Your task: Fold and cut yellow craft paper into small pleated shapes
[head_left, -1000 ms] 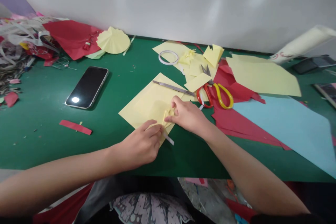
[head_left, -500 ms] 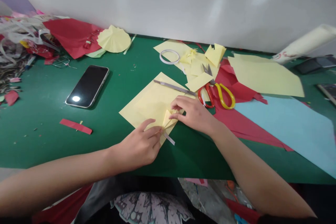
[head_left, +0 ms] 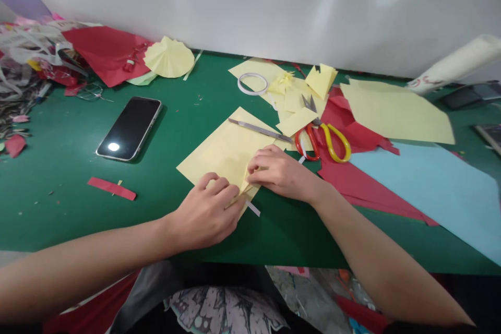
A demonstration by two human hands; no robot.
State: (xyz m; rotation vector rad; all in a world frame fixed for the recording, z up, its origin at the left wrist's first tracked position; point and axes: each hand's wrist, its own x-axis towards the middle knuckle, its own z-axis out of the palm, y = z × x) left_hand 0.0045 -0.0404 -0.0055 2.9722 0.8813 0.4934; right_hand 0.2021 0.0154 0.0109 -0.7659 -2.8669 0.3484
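Observation:
A small folded piece of yellow paper [head_left: 245, 183] is pinched between my two hands, above the near corner of a larger yellow sheet [head_left: 211, 151]. My left hand [head_left: 209, 209] closes on its lower left end, the fingers curled. From the right, my right hand [head_left: 279, 173] pinches the other end with thumb and fingers together. A short white strip [head_left: 253, 209] sticks out just below the fold. Across the far part of the sheet lies a slim metal craft knife [head_left: 258, 129]. My fingers hide most of the folded paper.
Scissors [head_left: 332, 141] with red and yellow handles lie right of my right hand, on red paper [head_left: 352, 188]. Beyond are a tape roll [head_left: 252, 92] and yellow scraps. Blue paper [head_left: 438, 182] covers the right. On the left are a phone [head_left: 130, 128] and a red strip [head_left: 112, 188].
My right hand has shifted slightly left and its fingers have closed further on the folded paper. My left fingers have curled in more over the lower end.

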